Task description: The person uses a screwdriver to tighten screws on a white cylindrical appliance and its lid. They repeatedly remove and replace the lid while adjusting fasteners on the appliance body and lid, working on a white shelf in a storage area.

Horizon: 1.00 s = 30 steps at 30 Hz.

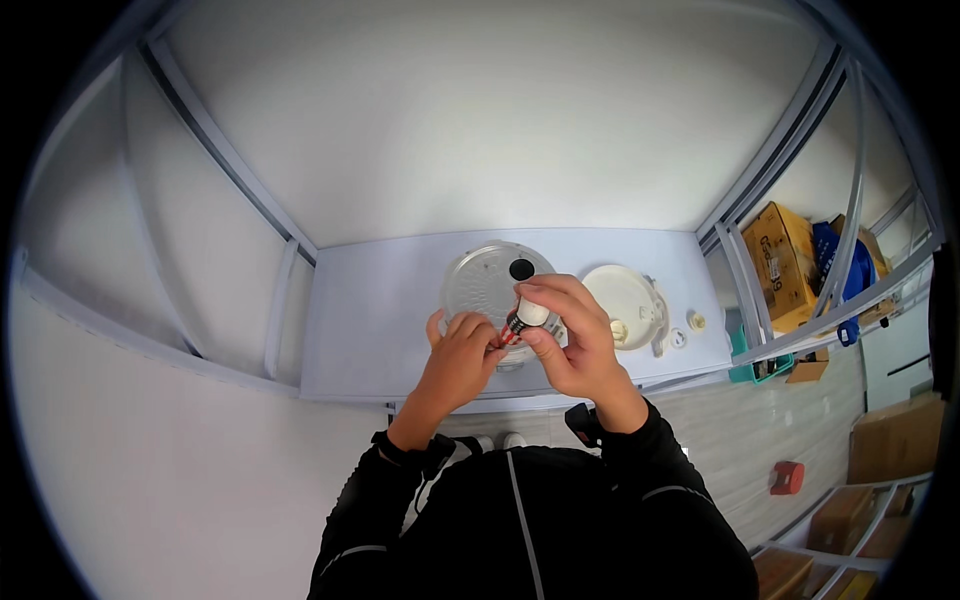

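Note:
Over the worktable, my right hand (580, 345) grips a short white cylindrical piece (533, 312) between thumb and fingers. A small red-and-black striped piece (513, 328) sits against its left side; its kind is too small to make out. My left hand (462, 358) is closed, thumb and fingertips at the lower end of the striped piece. Below both hands lies a round, silvery, see-through disc-shaped part (485, 280), partly covered by them. A black round spot (521, 269) shows just above my right fingertips; I cannot tell what it belongs to.
Right of my hands lies a round white shallow part (610, 287) with a curved edge piece. Two small pieces, one cream (696, 320) and one white ring (679, 338), lie near the table's (365, 300) right end. Metal frame posts (790, 130) flank the table; cardboard boxes (780, 265) stand beyond.

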Motion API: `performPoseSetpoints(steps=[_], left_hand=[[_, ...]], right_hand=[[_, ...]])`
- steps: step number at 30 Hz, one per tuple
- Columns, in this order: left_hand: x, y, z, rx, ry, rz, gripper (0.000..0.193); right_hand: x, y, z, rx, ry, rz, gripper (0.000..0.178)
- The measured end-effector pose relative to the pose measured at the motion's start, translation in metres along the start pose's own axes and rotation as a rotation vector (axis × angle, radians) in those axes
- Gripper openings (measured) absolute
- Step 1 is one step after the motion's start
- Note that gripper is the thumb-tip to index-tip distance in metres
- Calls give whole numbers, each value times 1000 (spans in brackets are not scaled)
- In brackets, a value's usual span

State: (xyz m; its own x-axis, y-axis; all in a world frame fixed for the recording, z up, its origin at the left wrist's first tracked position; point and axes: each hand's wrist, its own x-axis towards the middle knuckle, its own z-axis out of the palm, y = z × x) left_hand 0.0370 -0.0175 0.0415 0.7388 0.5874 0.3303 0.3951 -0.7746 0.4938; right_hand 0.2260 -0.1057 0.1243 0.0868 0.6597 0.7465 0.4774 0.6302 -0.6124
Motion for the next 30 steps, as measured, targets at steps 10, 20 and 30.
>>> performPoseSetpoints(steps=[10, 20, 30], left_hand=[[-2, 0, -1, -61, 15, -3, 17], [0, -1, 4, -104, 77, 7, 15], [10, 5, 4, -122, 38, 27, 5]], right_hand=[[-2, 2, -5, 29, 37, 6, 40], [-5, -3, -15, -35, 83, -77, 43], [-14, -6, -26, -140, 349, -90, 38]])
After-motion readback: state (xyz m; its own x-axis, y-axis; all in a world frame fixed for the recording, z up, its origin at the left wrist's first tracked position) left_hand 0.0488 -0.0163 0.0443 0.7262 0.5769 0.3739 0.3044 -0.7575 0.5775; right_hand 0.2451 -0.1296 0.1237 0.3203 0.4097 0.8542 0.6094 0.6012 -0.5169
